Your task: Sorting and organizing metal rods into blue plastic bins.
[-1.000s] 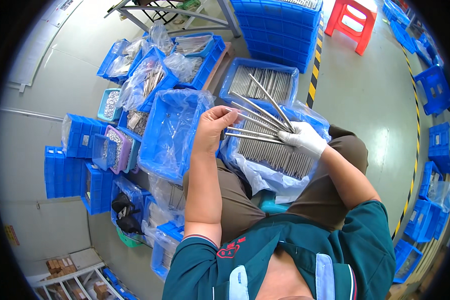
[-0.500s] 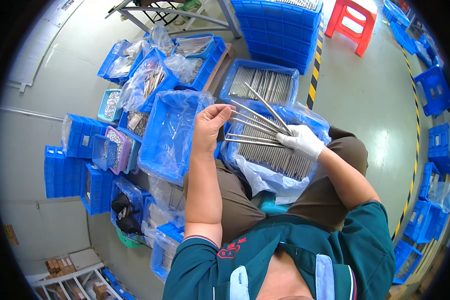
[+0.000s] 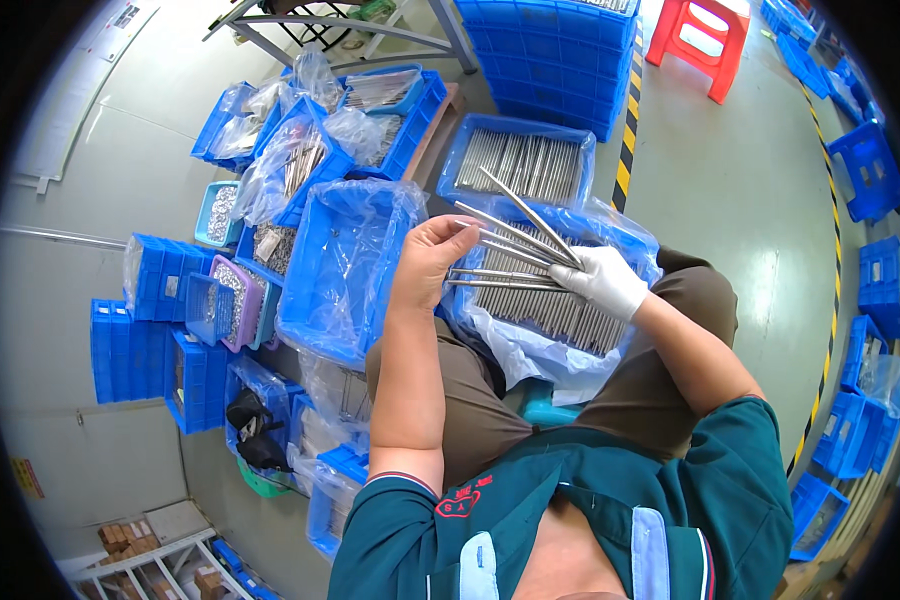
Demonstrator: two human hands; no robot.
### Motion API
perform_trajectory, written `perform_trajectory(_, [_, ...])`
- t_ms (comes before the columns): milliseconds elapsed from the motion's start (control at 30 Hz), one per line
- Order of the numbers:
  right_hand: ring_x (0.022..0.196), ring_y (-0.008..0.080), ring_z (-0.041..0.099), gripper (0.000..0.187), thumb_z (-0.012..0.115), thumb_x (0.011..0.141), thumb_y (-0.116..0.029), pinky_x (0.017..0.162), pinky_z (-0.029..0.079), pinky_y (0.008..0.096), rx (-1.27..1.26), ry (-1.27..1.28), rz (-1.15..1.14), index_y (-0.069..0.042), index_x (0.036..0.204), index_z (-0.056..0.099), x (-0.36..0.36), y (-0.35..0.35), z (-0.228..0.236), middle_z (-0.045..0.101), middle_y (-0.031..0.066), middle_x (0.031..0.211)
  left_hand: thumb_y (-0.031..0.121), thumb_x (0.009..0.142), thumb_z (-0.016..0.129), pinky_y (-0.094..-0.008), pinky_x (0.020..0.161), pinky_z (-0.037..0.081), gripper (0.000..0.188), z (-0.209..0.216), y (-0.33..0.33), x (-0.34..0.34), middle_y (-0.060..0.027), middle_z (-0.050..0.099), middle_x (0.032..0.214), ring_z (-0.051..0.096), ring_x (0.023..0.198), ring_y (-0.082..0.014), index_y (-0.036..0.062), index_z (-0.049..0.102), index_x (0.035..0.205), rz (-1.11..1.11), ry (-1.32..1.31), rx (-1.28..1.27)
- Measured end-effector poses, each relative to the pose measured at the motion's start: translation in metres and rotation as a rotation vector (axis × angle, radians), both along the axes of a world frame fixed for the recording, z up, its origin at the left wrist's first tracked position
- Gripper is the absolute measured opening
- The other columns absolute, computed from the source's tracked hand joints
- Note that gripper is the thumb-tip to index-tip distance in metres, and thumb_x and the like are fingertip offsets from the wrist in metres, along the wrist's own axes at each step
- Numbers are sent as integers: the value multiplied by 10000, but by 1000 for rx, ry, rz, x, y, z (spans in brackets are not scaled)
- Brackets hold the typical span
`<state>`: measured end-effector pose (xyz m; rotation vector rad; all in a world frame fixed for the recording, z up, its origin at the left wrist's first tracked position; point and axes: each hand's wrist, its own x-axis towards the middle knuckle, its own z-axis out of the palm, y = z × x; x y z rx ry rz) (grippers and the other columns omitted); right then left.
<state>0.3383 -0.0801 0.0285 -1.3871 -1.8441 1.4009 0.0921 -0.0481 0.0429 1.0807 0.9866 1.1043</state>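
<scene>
My right hand (image 3: 610,282), in a white glove, is closed round one end of several slim metal rods (image 3: 515,238) that fan out toward the left. My bare left hand (image 3: 432,255) is at their far ends, thumb and fingers pinched on the tip of one rod. Below both hands, between my knees, is a lined blue crate (image 3: 646,250) full of similar rods in rows. Just beyond it stands another blue crate (image 3: 454,165), also filled with rods. To the left of my left hand lies a blue crate with a clear plastic liner (image 3: 335,265), no rods visible in it.
Tall stacked blue crates (image 3: 550,75) stand at the far side, with a red stool (image 3: 698,45) to their right. More blue bins with parts and plastic bags (image 3: 310,150) crowd the left. Yellow-and-black floor tape (image 3: 625,160) runs along the right. Further crates (image 3: 850,430) line the right edge.
My left hand has shifted slightly right and nearer the fanned rods, its fingertips now over one rod's end. My right hand keeps its grip, nearly still.
</scene>
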Motion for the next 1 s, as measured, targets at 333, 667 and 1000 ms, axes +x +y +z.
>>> perform_trajectory(333, [559,126,528,283,558,886,-289,574,440,285,-8,-10,13,-32,972,635,1,0,-12,562,67,634,116,829,652,-202,759,430,131,15,4,-14,-40,663,852,578,787,-78,1,670,891,211,78,114])
perform_trajectory(667, [544,146,531,273,562,885,-290,556,437,295,22,-9,53,-32,943,632,-1,0,-16,555,80,625,148,821,665,-228,743,428,169,6,3,-15,-66,668,890,592,798,-101,9,666,918,89,46,53])
perform_trajectory(1000, [597,192,560,276,560,880,-292,611,452,316,48,-37,70,-36,953,631,0,0,-18,579,117,672,119,820,660,-213,747,432,145,3,3,-10,-54,658,826,583,769,-94,-9,665,888,117,89,1])
